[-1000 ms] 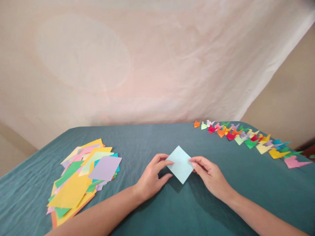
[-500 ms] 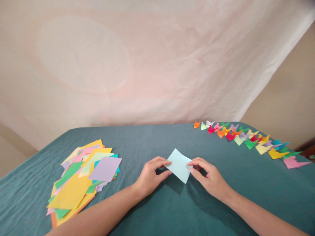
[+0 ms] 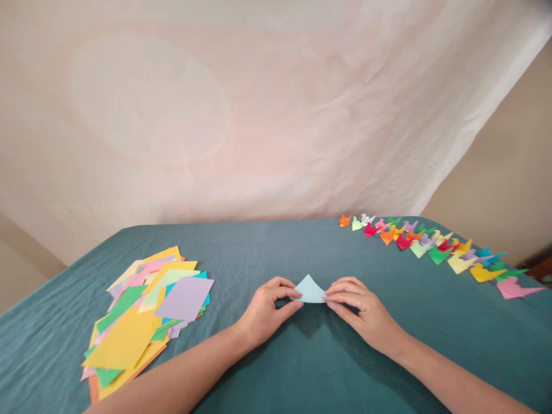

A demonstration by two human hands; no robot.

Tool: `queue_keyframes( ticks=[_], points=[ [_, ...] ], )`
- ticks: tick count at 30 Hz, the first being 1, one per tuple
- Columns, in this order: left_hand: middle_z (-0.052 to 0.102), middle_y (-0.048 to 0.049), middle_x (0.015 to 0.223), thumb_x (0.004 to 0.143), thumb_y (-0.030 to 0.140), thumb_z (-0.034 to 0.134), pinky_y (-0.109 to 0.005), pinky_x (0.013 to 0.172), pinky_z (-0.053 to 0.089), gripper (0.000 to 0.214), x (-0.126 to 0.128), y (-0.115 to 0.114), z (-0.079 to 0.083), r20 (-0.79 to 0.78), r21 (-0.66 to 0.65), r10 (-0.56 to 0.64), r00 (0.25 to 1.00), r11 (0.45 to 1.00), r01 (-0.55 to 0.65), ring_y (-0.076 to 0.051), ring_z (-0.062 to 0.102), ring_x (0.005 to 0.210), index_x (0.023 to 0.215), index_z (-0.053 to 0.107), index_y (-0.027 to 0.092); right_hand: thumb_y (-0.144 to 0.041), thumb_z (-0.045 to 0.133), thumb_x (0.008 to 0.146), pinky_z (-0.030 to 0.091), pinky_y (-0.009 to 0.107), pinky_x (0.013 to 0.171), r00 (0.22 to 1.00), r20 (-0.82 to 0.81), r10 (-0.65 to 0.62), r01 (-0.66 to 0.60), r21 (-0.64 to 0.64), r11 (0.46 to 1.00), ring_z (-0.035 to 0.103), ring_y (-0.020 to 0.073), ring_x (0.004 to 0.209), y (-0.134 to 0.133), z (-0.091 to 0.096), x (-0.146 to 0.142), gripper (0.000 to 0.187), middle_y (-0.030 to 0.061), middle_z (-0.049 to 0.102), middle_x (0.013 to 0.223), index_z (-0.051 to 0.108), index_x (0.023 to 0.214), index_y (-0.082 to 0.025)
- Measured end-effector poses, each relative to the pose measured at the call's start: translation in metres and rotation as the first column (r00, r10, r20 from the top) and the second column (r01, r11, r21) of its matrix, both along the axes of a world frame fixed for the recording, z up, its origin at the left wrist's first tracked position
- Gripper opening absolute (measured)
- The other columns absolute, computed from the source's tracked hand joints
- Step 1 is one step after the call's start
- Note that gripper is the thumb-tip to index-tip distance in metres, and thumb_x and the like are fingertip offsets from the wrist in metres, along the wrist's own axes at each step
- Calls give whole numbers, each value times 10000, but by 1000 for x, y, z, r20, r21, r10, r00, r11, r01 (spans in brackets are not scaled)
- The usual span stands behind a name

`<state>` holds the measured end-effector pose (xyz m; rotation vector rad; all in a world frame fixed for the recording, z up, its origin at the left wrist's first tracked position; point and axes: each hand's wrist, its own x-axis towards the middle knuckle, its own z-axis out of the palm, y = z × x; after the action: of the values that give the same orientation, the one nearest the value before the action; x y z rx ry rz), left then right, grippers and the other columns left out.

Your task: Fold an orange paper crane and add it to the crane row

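A light blue sheet of origami paper (image 3: 309, 291) is held between my two hands, just above the cloth. It now looks like a triangle with its point away from me and a curved lower edge. My left hand (image 3: 272, 307) pinches its left corner between thumb and fingers. At the right corner, my right hand (image 3: 357, 307) pinches the paper the same way. A shadow of the paper falls on the cloth below, so it seems to be slightly raised.
On the left lies a loose heap of coloured paper squares (image 3: 125, 339), a purple square (image 3: 185, 299) on top. Several folded paper birds (image 3: 437, 253) stand in rows at the right. A dark green cloth (image 3: 259, 253) covers the table, and a pale sheet (image 3: 276, 115) hangs behind.
The blue paper went from a nearly full square, tilted, to a triangle with its near half out of sight. My right hand shifted slightly left and turned a little.
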<state>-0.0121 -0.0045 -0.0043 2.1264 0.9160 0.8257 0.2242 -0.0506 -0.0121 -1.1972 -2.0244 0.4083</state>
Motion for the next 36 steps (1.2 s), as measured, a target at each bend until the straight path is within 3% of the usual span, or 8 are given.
queue_keyframes(
  ticks=[3,7,13,17,20,25,29,36],
  points=[
    [600,-44,1004,831,280,581,-305,876,424,134,-1,-2,1,-46,63,9,999,998,-6,-175,556,968,858,696,218,-275,471,895,428,356,809,1000,-5,24,-25,-88,996,555,202,880,-2,3,-2,187,36,644,849,651,856,-242],
    [640,-26,883,863,264,531,-312,834,422,173,-1,-4,3,-121,90,-15,993,996,26,-164,569,867,802,684,210,-301,402,919,439,299,722,998,-31,47,-52,-204,978,564,173,787,0,9,-6,251,45,615,852,603,800,-209],
    [641,-22,882,817,251,584,-334,839,408,142,-1,-4,4,-164,143,61,985,989,-37,-183,561,891,703,650,196,-316,432,893,401,272,599,1000,8,28,-25,-240,971,529,142,661,23,9,-7,271,35,590,813,582,704,-192],
    [633,-35,915,827,264,564,-346,837,424,105,-2,-4,1,-199,171,75,977,984,-40,-195,562,898,863,643,204,-341,488,855,399,272,595,1000,17,-5,9,-256,967,523,136,650,37,4,-5,290,28,573,792,556,622,-183],
    [588,-72,1101,844,293,540,-381,895,416,283,-2,-9,5,-225,244,77,971,970,-20,-221,535,1017,1114,554,210,-336,496,850,406,274,607,999,29,-16,23,-269,963,529,135,664,39,1,-5,290,29,561,811,540,609,-180],
    [323,-100,1426,866,420,490,-436,1076,239,611,2,-26,16,-421,300,-123,899,916,266,-256,268,1319,1386,270,187,-304,491,854,420,286,654,999,34,-25,32,-240,970,531,140,690,38,-2,-7,261,26,542,798,533,628,-181],
    [217,-113,1468,881,526,390,-431,1097,197,684,5,-30,16,-506,254,-159,848,912,323,-256,169,1356,1420,188,156,-292,503,841,425,289,651,998,33,-46,52,-215,975,525,139,685,39,-8,-7,243,26,537,791,538,627,-181],
    [242,-117,1458,886,544,356,-429,1100,186,664,4,-27,12,-528,229,-167,833,916,328,-258,186,1351,1411,226,158,-269,523,820,421,285,650,989,82,-122,133,-152,979,513,142,684,37,-9,-9,225,16,506,757,502,611,-187]
  ],
)
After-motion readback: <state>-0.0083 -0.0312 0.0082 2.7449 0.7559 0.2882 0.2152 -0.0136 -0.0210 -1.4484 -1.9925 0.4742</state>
